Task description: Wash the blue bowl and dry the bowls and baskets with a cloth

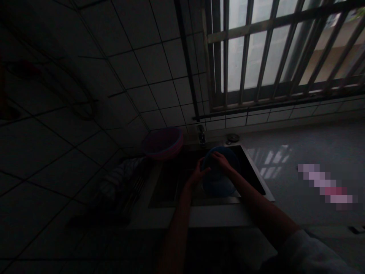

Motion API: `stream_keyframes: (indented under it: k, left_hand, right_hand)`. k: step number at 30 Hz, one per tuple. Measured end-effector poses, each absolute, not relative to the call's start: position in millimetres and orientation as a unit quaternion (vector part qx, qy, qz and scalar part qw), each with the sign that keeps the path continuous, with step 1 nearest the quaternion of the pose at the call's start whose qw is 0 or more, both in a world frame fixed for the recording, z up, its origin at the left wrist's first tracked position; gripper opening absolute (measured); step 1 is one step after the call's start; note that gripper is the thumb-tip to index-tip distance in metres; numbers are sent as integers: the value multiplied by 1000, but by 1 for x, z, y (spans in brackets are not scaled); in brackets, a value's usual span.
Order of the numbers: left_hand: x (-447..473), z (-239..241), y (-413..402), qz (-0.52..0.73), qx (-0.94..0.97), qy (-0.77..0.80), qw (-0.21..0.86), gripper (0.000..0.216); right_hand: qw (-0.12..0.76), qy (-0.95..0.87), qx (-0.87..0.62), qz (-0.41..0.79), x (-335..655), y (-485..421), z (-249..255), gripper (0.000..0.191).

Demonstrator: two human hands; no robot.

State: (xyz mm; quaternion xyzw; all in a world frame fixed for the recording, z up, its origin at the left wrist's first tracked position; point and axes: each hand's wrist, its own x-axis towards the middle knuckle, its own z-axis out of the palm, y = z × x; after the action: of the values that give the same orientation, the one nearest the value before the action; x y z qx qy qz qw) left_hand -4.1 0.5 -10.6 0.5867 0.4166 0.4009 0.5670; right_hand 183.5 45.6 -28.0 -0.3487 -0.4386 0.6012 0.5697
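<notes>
A round blue bowl (pixel 221 179) sits tilted over the dark sink (pixel 253 173) under the tap (pixel 201 134). My left hand (pixel 197 174) grips its left rim, thumb and fingers curled on the edge. My right hand (pixel 221 160) lies inside the bowl near its upper rim, fingers bent against the surface. The scene is very dim, so I cannot make out whether that hand holds a cloth or sponge.
A pink-purple basin (pixel 163 142) stands left of the sink by the tiled wall. A striped cloth (pixel 119 177) lies on the rack at the left. A small round object (pixel 232 137) rests behind the sink. Grey countertop (pixel 308 152) stretches right beneath a barred window (pixel 273 53).
</notes>
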Motion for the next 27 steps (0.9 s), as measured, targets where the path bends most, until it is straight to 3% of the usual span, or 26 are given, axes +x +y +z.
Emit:
stream_keyframes:
  k: [2, 5, 7, 14, 21, 27]
  left_hand:
    - [-3, -8, 0, 405, 582, 429, 560, 95]
    - [-3, -6, 0, 449, 576, 434, 528, 94]
    - [-4, -7, 1, 460, 578, 434, 516, 95]
    - [-1, -12, 3, 445, 581, 407, 546, 84]
    - [-3, -5, 3, 461, 579, 459, 492, 78]
    - [0, -6, 4, 460, 583, 416, 525, 68]
  right_hand:
    - [544, -441, -330, 633, 184, 44, -27, 38]
    - [402, -514, -284, 702, 174, 33, -33, 37]
    - [359, -539, -281, 708, 167, 27, -38, 34]
    - [553, -457, -360, 597, 180, 41, -28, 37]
    - [357, -549, -276, 703, 160, 23, -37, 37]
    - [553, -496, -376, 554, 173, 40, -32, 35]
